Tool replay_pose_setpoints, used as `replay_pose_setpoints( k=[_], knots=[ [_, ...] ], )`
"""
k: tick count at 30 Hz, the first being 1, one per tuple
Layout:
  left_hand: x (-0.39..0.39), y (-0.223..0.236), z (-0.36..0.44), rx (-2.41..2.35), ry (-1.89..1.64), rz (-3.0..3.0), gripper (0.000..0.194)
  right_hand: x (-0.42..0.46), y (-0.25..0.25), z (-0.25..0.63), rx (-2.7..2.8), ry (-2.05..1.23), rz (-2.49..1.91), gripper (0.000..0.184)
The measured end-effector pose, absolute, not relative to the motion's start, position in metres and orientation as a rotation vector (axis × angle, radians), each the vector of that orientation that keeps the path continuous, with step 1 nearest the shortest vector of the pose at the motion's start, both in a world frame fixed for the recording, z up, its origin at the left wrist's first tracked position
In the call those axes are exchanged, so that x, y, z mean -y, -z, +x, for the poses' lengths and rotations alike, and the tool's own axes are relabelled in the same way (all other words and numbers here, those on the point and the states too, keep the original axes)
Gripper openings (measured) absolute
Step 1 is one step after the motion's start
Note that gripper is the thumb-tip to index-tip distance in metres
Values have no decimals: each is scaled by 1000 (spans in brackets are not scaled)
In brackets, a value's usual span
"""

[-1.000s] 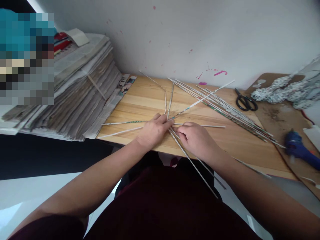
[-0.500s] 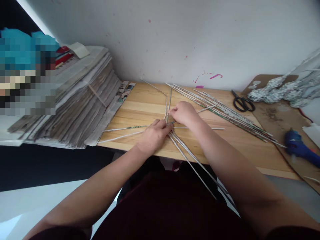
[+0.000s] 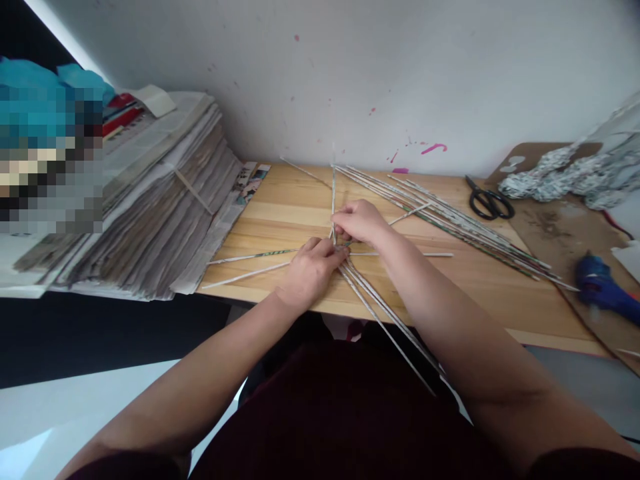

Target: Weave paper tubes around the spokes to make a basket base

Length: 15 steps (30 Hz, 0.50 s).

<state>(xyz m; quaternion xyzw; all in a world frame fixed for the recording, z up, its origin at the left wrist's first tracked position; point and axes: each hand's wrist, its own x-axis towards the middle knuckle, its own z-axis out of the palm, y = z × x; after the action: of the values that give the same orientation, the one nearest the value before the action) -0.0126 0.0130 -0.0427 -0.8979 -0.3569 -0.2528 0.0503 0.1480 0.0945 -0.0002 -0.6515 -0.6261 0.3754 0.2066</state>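
Wooden tabletop [image 3: 280, 215], crossed paper sticks [image 3: 273, 253] beneath the left grip [image 3: 311, 268]

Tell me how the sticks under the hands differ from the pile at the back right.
The crossed sticks fan out from one crossing; the pile of sticks lies roughly side by side. The left hand covers that crossing and the right hand pinches one stick, while neither touches the pile. Some crossed sticks overhang the front edge; the pile sits back from it. Both are thin and mostly pale.
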Motion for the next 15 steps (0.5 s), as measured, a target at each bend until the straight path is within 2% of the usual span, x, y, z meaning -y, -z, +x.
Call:
replay_pose_setpoints(
  k=[3,6,15],
  knots=[
    [-14,46,-12,1118,806,-2761,30,-91,4,155,1732,-1158,-1679,11],
    [-15,47,-12,1144,815,-2777,30,-88,1,159,1940,-1123,-1594,17],
    [-15,45,-12,1144,816,-2782,27,-80,-5,170,2511,-432,-1385,8]
  ],
)
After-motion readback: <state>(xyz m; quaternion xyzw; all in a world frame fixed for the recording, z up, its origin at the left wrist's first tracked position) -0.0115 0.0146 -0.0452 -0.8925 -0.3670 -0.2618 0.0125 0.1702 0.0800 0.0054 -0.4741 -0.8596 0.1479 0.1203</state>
